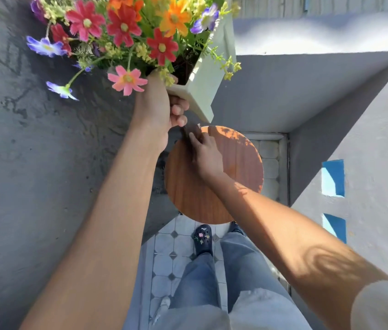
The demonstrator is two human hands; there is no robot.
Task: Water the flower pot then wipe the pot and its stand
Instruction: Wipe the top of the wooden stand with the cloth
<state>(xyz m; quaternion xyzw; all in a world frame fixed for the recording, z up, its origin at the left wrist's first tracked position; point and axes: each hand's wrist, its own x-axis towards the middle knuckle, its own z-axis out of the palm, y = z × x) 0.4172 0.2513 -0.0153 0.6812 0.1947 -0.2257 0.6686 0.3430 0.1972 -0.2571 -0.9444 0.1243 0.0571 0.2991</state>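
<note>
My left hand grips the near corner rim of a pale square flower pot and holds it tilted in the air, above and beyond the stand. Red, orange, pink and purple flowers fill the pot. Below it is the stand's round brown wooden top, bare of the pot. My right hand lies on the far left part of that top, its fingers curled on a small dark cloth at the top's edge. Most of the cloth is hidden by my fingers.
A dark grey wall runs along the left, and a pale grey wall with blue patches stands on the right, forming a corner behind the stand. My legs and a dark shoe are on the tiled floor just below the stand.
</note>
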